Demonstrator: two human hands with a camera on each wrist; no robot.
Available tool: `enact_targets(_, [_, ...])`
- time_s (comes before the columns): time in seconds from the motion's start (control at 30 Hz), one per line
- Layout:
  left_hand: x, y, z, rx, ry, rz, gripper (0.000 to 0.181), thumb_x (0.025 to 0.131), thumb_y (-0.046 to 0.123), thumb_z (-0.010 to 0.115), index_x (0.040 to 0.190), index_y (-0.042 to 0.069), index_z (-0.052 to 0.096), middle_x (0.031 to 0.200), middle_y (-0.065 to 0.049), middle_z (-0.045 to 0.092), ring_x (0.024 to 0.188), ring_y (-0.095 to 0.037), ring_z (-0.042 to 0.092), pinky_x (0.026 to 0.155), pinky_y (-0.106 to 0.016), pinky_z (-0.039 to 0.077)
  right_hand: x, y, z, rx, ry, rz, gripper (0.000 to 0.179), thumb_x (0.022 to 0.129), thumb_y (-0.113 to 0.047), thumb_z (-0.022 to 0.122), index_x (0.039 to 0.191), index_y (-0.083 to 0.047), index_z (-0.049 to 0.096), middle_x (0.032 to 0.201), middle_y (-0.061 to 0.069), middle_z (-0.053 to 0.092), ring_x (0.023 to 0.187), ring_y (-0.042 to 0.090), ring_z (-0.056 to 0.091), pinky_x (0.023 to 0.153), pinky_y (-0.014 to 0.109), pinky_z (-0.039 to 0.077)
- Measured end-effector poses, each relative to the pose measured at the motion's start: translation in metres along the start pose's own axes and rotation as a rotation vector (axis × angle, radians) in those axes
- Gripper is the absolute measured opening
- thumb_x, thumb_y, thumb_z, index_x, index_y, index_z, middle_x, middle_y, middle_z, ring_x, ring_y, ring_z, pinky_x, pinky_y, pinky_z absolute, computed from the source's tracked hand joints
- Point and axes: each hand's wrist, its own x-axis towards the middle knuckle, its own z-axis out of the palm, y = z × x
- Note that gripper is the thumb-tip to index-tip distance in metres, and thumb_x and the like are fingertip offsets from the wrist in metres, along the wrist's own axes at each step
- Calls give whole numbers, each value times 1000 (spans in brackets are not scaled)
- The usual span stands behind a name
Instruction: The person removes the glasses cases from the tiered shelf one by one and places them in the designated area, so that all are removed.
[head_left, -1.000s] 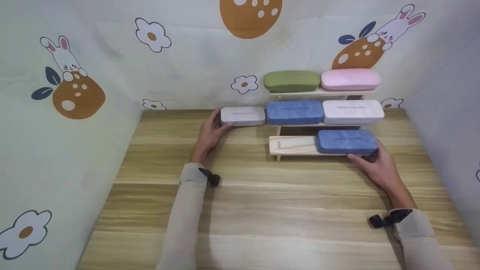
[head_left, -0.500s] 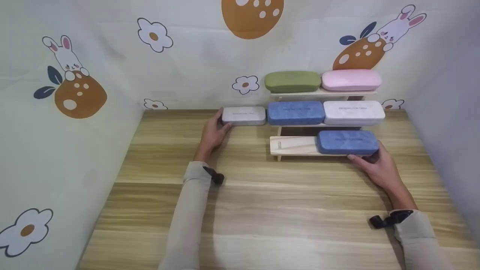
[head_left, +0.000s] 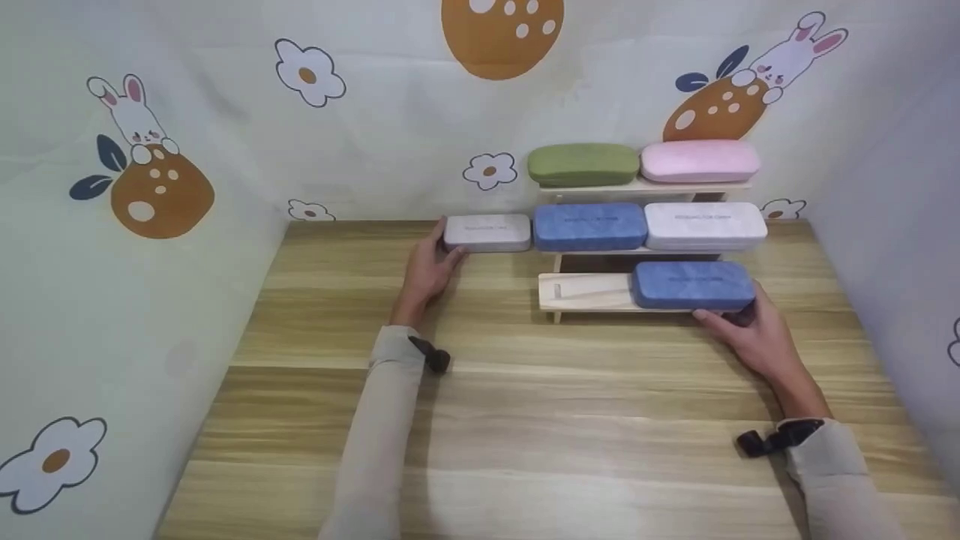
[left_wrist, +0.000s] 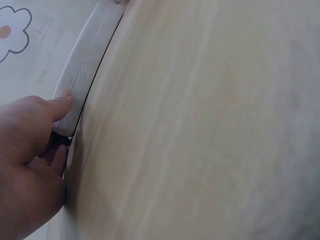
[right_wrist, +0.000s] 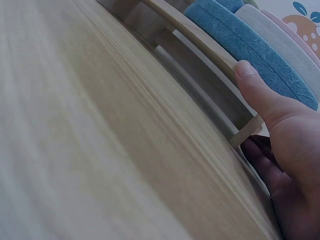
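A light grey glasses case [head_left: 487, 233] lies at the back of the table, left of the wooden stand [head_left: 585, 291]. My left hand [head_left: 429, 271] grips its left end; in the left wrist view the thumb [left_wrist: 61, 106] presses the case's side and the other fingers curl by its end. On the stand's lowest tier, a blue glasses case [head_left: 694, 285] sits at the right. My right hand [head_left: 761, 337] grips that tier's right end. The right wrist view has the thumb [right_wrist: 247, 75] against the shelf edge, just below the blue case, with fingers behind the stand's leg.
The middle tier carries another blue case [head_left: 589, 226] and a white case [head_left: 705, 225]. Up top are a green case [head_left: 583, 164] and a pink case [head_left: 700, 161]. Patterned cloth walls [head_left: 375, 135] enclose the wooden table [head_left: 562, 420] behind and at both sides.
My left forearm and wrist have shifted slightly right, the hand still on the grey case's end. My right hand keeps its hold, and the cases stay in place.
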Motion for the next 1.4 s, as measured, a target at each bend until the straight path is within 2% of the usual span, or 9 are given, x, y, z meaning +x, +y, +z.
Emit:
enact_targets(0.37, [-12, 1, -2, -70, 17, 30, 80, 108, 28, 70, 171, 5, 26, 178, -15, 30, 167, -27, 28, 140, -38, 22, 1, -2, 2, 45, -5, -30, 89, 87, -8, 92, 163, -12, 46, 152, 17, 61, 130, -10, 55, 110, 2, 43])
enact_targets(0.57, [-23, 9, -3, -80, 81, 75, 75, 107, 28, 70, 168, 6, 34, 175, -16, 36, 165, -29, 31, 140, -41, 23, 0, 1, 2, 54, -5, -50, 90, 87, -4, 91, 164, -7, 43, 151, 19, 60, 129, -11, 55, 110, 2, 43])
enact_targets(0.7, [-32, 18, -3, -110, 140, 102, 77, 103, 39, 75, 166, 12, 40, 172, -12, 42, 161, -27, 38, 136, -42, 32, 0, 2, 2, 16, -6, -41, 93, 87, -8, 92, 165, -8, 42, 155, 24, 58, 132, -13, 51, 112, 0, 38])
enact_targets(0.9, [-48, 38, 1, -209, 207, 245, 74, 98, 47, 81, 158, 13, 53, 160, -7, 56, 148, -23, 53, 127, -44, 47, 1, 3, -1, -47, -17, -7, 94, 89, -15, 91, 167, -9, 38, 159, 27, 54, 135, -12, 45, 112, -3, 33])
enact_targets(1.0, [-56, 51, 5, -240, 208, 316, 69, 98, 44, 81, 154, 12, 57, 154, -3, 61, 144, -19, 56, 124, -41, 50, 1, 2, -1, -57, -17, 3, 94, 90, -16, 91, 167, -8, 38, 160, 27, 53, 144, 5, 50, 112, -2, 31])
enact_targets(1.03, [-59, 56, 7, -249, 205, 333, 66, 98, 42, 81, 153, 12, 58, 153, -3, 62, 143, -17, 57, 123, -40, 51, 1, 1, -1, -59, -14, 4, 93, 90, -16, 91, 167, -8, 39, 160, 27, 53, 144, 5, 50, 112, -2, 31])
enact_targets(1.13, [-66, 70, 13, -270, 182, 387, 59, 98, 32, 83, 149, 12, 62, 148, -4, 66, 140, -14, 60, 120, -36, 54, 1, 0, 0, -55, -4, 7, 93, 90, -16, 91, 166, -9, 40, 160, 27, 54, 144, 3, 49, 113, -2, 30])
enact_targets(1.23, [-73, 81, 22, -261, 145, 441, 53, 97, 29, 84, 145, 13, 66, 144, -6, 70, 135, -13, 64, 117, -33, 55, 1, 0, 1, -32, -5, 1, 93, 89, -15, 91, 166, -9, 41, 159, 26, 54, 133, -13, 46, 112, -2, 33])
enact_targets(1.4, [-80, 93, 39, -201, 56, 544, 49, 99, 34, 82, 138, 7, 70, 138, -8, 74, 129, -17, 67, 116, -32, 56, 0, 0, 2, 14, -8, 6, 93, 87, -12, 92, 165, -9, 42, 156, 23, 57, 132, -11, 50, 110, -1, 38])
